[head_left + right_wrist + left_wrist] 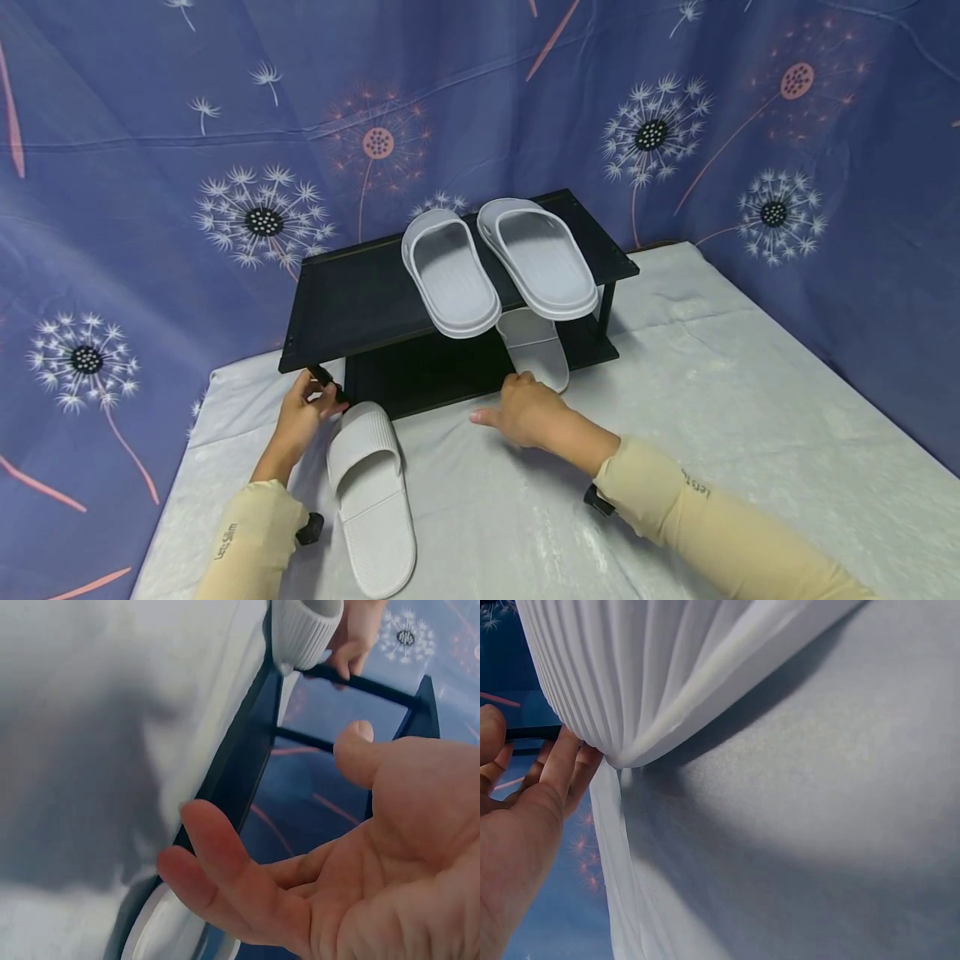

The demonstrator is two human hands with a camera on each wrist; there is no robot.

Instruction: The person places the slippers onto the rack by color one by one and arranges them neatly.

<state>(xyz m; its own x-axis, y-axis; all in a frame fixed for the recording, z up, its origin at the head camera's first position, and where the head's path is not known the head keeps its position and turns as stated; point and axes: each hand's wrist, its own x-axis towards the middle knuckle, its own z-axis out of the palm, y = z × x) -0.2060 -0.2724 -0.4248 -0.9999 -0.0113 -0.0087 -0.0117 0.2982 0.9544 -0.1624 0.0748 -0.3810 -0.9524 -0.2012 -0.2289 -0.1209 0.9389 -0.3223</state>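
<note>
My left hand (303, 414) grips the front left post (328, 383) of a black two-tier shoe rack (352, 296), its thumb and fingers around the bar. Beside that hand, a white ribbed slide slipper (375, 517) lies on the cloth, its toe end close against the rack's lower left corner. My right hand (528, 410) is at the front edge of the lower shelf (427, 375), thumb and fingers extended in the right wrist view. Just behind it a second slide slipper (538, 350) sits on that shelf, partly hidden by the upper shelf and the hand.
Two pale grey clogs, a left one (453, 279) and a right one (543, 258), stand side by side on the top shelf, overhanging its front edge. White cloth (750, 417) covers the table. A blue dandelion-print curtain (487, 100) hangs close behind the rack.
</note>
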